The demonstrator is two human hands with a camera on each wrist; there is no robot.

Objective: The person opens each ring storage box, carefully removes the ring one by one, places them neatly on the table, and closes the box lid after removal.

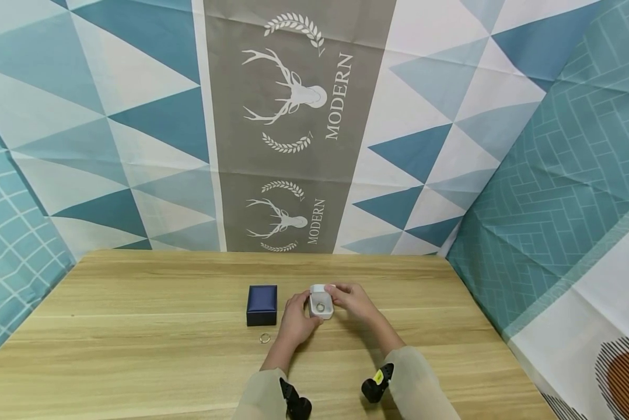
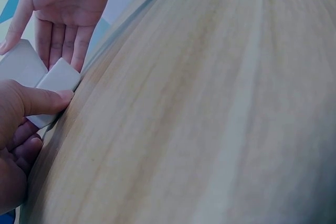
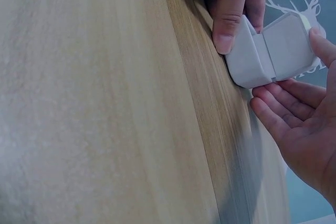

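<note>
A small white ring box (image 1: 321,311) stands on the wooden table with its lid raised, and a ring (image 1: 320,307) shows inside it in the head view. My left hand (image 1: 296,322) grips the box's base from the left, its thumb (image 2: 50,99) along the front side in the left wrist view. From the right, my right hand (image 1: 352,300) holds the raised lid (image 3: 290,45), thumb on the lid's edge and fingers against the box's side. The ring is hidden in both wrist views.
Left of the white box sits a closed dark blue box (image 1: 262,305). Another ring (image 1: 264,338) lies on the table (image 1: 136,350) just in front of it. Patterned cloth (image 1: 280,116) hangs along the table's back edge and at the sides.
</note>
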